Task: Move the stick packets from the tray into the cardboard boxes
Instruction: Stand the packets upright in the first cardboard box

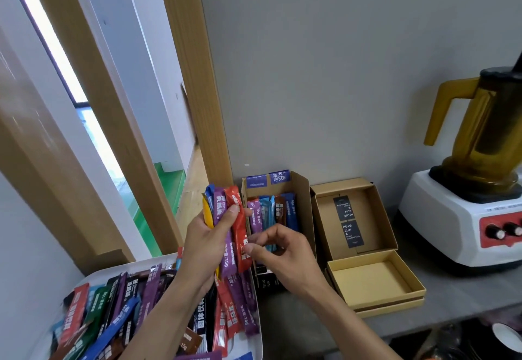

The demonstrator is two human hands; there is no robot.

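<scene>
My left hand point(210, 239) grips a bunch of stick packets point(226, 218), red, purple, blue and yellow, held upright just left of the first cardboard box point(303, 204). My right hand point(278, 249) pinches the lower part of the red packet point(240, 235) in that bunch, in front of the box. Several purple, blue and brown packets point(272, 214) stand inside this box. A second cardboard box point(384, 218) to the right holds only two black cards. The white tray point(113, 273) at the lower left is heaped with many coloured stick packets point(135, 311).
A shallow box lid point(375, 280) lies in front of the second box on the grey counter point(452, 292). A white blender point(466, 218) with an amber jug stands at the right. A wooden door frame point(197, 91) rises behind the tray; the wall backs the boxes.
</scene>
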